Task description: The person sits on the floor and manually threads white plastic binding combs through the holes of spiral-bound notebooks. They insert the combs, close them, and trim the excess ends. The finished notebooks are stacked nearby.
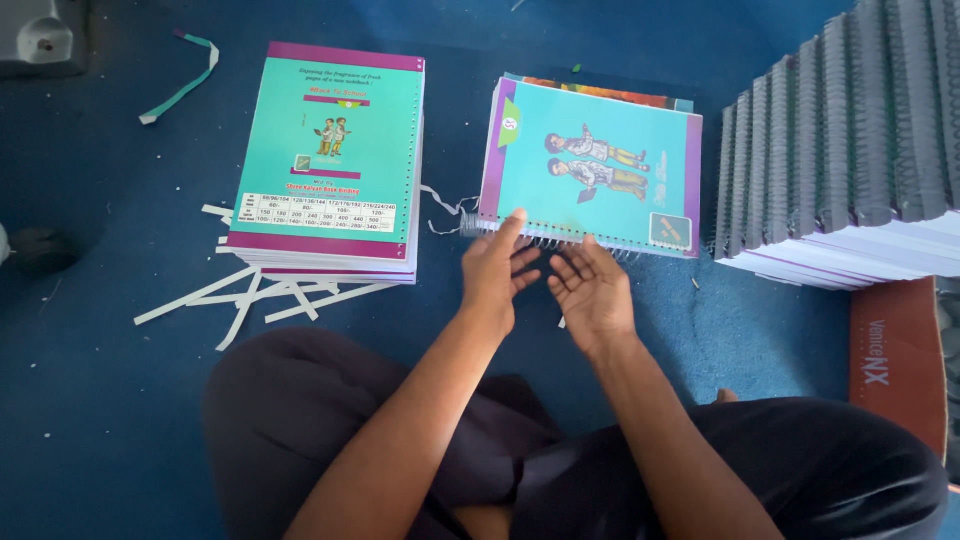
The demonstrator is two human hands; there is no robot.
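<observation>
A teal notebook with a purple edge [600, 170] lies on the blue floor in front of me, its wire spiral [545, 237] along the near edge. My left hand [497, 270] touches the left end of that spiral with its fingertips, fingers spread. My right hand [588, 287] hovers palm up just below the spiral, fingers apart, holding nothing. Another notebook peeks out under the teal one at the far edge.
A pile of unbound teal and purple notebooks [330, 160] stands at the left over white paper strips [250, 295]. A tall stack of spiral-bound books [850, 150] rises at the right. My dark-trousered legs [330, 420] cross below.
</observation>
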